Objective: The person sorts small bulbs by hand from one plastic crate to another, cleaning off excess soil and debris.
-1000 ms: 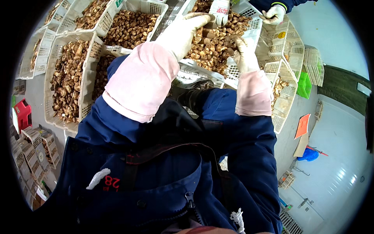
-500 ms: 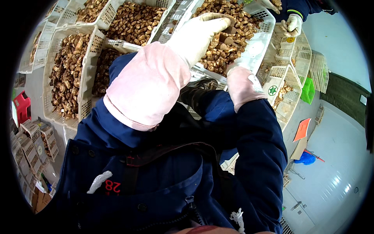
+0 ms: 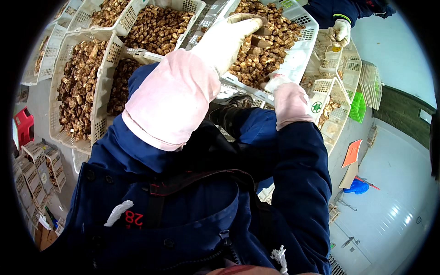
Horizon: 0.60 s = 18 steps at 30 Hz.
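Both my hands wear whitish gloves with pink cuffs. My left hand (image 3: 224,41) lies over the crate (image 3: 297,62) of brown mushrooms (image 3: 256,64) in front of me. Its fingers look apart and point down among the mushrooms; brownish, smooth shapes beneath them seem to be soiled fingertips. At the crate's near right side, my right hand (image 3: 276,82) rests by the rim. Its fingers are curled and partly hidden, so what they hold cannot be made out.
Other crates of mushrooms (image 3: 80,87) stand to the left. On the far right a co-worker's gloved hand (image 3: 340,33) holds a small piece above stacked crates (image 3: 341,119). A green basket (image 3: 357,107) and a red stool (image 3: 24,126) stand farther out.
My left hand has shifted slightly left and up. More of my right hand's fingers now shows beside the rim. The co-worker's hand has moved a little left.
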Available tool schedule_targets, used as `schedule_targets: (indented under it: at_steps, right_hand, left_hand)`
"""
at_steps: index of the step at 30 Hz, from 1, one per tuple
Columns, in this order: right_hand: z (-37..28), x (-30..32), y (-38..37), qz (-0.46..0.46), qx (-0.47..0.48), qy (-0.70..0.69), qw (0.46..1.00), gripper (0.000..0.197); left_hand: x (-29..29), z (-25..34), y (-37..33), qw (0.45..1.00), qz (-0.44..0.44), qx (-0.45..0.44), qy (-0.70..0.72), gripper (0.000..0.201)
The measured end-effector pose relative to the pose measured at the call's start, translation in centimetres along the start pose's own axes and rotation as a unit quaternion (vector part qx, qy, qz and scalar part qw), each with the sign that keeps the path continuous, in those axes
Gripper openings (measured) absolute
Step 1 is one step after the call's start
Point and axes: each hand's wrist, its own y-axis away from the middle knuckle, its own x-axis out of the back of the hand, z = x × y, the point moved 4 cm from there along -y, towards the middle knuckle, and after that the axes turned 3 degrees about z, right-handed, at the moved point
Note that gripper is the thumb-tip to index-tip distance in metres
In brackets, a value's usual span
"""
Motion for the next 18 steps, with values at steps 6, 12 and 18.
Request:
schedule_targets:
  at_steps: [6, 12, 18]
  right_hand:
    - [0.0, -0.8, -0.5, -0.003, -0.01, -0.01, 1.0, 0.061]
    - [1.7, 4.6, 3.0, 0.104, 0.01, -0.255, 0.961, 0.063]
    - [2.9, 8.6, 13.8, 0.241, 0.262, -0.746, 0.563, 0.051]
  left_hand:
    - [-1.1, 0.0, 0.6, 1.0, -0.003, 0.002, -0.01, 0.03]
    - [-0.6, -0.2, -0.1, 1.0, -0.008, -0.003, -0.005, 0.023]
    - [0.4, -0.7, -0.4, 0.995, -0.031, -0.005, -0.092, 0.029]
